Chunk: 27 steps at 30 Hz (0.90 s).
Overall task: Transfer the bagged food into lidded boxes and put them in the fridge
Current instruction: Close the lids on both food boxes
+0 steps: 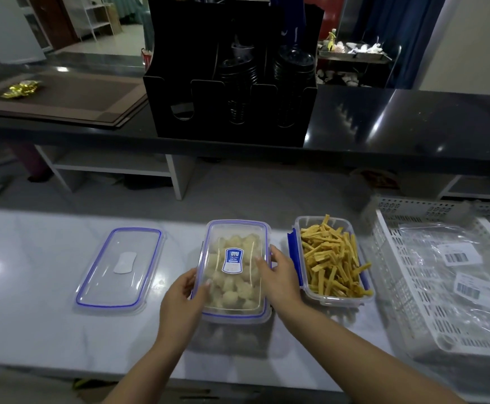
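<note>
Hands frame the middle box (pixel 233 271) on the pale tabletop (pixel 48 322): the left hand (pixel 184 298) curls its fingers round the box's left edge, and the right hand (pixel 280 277) grips the right edge, its fingers over the lid (pixel 246 228) that covers the pale food balls. Just right stands an open box of yellow sticks (pixel 332 259). A spare lid (pixel 119 266) lies to the left, apart. Empty bags (pixel 453 272) lie in the white basket (pixel 389 272) at far right.

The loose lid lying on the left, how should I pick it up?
Take the loose lid by its long left edge, coming from the left. It lies flat with bare counter there, while the left hand works on its right.
</note>
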### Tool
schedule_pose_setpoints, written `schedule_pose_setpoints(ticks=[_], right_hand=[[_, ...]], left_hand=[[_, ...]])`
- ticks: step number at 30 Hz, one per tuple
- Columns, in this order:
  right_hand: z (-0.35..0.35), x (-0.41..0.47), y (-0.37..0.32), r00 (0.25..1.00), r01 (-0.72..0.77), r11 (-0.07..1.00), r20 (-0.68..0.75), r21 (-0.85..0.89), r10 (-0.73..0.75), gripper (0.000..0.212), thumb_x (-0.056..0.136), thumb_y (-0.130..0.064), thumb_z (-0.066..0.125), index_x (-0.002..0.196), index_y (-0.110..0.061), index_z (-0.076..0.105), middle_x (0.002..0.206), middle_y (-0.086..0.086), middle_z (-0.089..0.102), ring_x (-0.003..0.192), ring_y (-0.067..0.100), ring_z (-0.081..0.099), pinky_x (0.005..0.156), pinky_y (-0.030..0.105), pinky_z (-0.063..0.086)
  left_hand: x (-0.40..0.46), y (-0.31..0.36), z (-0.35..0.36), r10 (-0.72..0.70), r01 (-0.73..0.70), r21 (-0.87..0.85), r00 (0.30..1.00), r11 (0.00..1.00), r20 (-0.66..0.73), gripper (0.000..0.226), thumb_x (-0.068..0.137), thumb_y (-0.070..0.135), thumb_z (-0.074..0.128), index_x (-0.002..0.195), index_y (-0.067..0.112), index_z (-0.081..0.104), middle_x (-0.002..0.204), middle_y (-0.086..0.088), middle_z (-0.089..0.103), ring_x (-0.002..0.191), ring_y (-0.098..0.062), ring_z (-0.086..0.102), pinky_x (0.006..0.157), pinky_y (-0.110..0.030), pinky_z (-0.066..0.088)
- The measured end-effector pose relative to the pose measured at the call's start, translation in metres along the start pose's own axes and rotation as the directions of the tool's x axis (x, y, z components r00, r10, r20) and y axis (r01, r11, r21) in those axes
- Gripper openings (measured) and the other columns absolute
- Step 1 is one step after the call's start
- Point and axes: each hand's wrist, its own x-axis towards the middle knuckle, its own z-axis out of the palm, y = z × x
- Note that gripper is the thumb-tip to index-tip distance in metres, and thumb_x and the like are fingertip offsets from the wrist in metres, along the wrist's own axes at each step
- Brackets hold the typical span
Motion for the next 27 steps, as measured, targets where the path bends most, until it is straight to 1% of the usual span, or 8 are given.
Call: schedule_pose_setpoints(ticks=[3,5,9,12,15,18,23,27], right_hand=[[-0.001,0.009,-0.005,1.000,-0.001,0.999,-0.012,-0.049,0.000,0.027,0.097,-0.031,0.053,0.122,-0.027,0.061,0.119,0.002,0.060,0.100,0.020,0.064,0.088,0.046,0.055],[-0.002,0.011,-0.003,1.000,0.002,0.998,-0.016,-0.062,-0.003,0.025,0.097,-0.030,0.051,0.120,-0.026,0.061,0.118,0.003,0.062,0.099,0.019,0.063,0.088,0.045,0.055],[-0.001,0.008,0.004,0.999,0.034,0.997,-0.006,-0.065,-0.034,0.022,0.099,-0.029,0.050,0.115,-0.022,0.062,0.115,0.005,0.063,0.102,0.021,0.063,0.090,0.047,0.054],[0.002,0.006,0.005,0.998,0.058,0.995,-0.016,-0.077,-0.059,0.025,0.099,-0.026,0.049,0.121,-0.019,0.059,0.120,0.006,0.061,0.110,0.021,0.059,0.094,0.047,0.051],[0.006,-0.001,0.005,1.000,-0.004,1.000,0.020,-0.011,0.004,0.047,0.102,-0.029,0.043,0.148,-0.024,0.035,0.142,0.000,0.050,0.128,0.020,0.050,0.100,0.047,0.049],[0.009,-0.008,0.010,0.998,-0.013,0.999,0.055,0.029,0.011,0.051,0.101,-0.037,0.041,0.151,-0.032,0.027,0.140,-0.005,0.052,0.124,0.016,0.053,0.098,0.046,0.050],[0.010,-0.006,0.011,0.998,0.008,1.000,0.056,0.009,-0.008,0.049,0.102,-0.038,0.039,0.149,-0.036,0.028,0.131,-0.010,0.057,0.115,0.013,0.058,0.093,0.044,0.054],[0.006,0.006,0.004,0.996,0.009,1.000,0.089,0.028,-0.011,0.048,0.103,-0.034,0.039,0.149,-0.032,0.030,0.134,-0.005,0.057,0.116,0.014,0.059,0.093,0.044,0.055]], left_hand=[[0.002,0.013,0.006,0.057,-0.060,0.040,0.996,0.997,0.069,0.026,0.092,0.030,0.061,0.093,0.056,0.064,0.091,0.022,0.071,0.088,0.004,0.066,0.062,-0.014,0.054],[0.004,0.017,0.009,0.063,-0.066,0.054,0.996,0.996,0.058,0.032,0.091,0.031,0.062,0.082,0.061,0.060,0.087,0.028,0.067,0.084,0.012,0.062,0.056,-0.010,0.050],[0.003,0.011,0.014,-0.003,0.002,0.018,0.999,1.000,0.049,0.025,0.092,0.030,0.063,0.096,0.051,0.052,0.101,0.024,0.061,0.090,0.007,0.062,0.063,-0.011,0.050],[0.001,0.015,0.016,0.006,-0.007,0.007,0.994,1.000,0.110,0.033,0.096,0.027,0.056,0.107,0.057,0.045,0.104,0.038,0.056,0.094,0.014,0.058,0.076,-0.012,0.047],[0.004,0.014,0.015,-0.009,0.015,-0.047,0.993,0.999,0.119,0.027,0.096,0.024,0.054,0.114,0.045,0.059,0.105,0.020,0.069,0.095,0.001,0.067,0.073,-0.019,0.055],[0.006,0.013,0.012,-0.056,0.062,-0.093,0.997,0.994,0.059,0.020,0.096,0.029,0.056,0.115,0.034,0.062,0.104,0.012,0.071,0.093,-0.004,0.069,0.066,-0.015,0.055],[0.006,0.009,0.013,-0.097,0.100,-0.113,0.995,0.989,0.032,0.019,0.093,0.032,0.061,0.110,0.040,0.056,0.102,0.019,0.067,0.087,0.007,0.067,0.059,-0.011,0.052],[0.012,0.011,0.016,-0.079,0.081,-0.039,0.996,0.996,0.043,0.021,0.095,0.028,0.057,0.103,0.046,0.051,0.096,0.030,0.063,0.085,0.019,0.060,0.059,-0.006,0.048]])
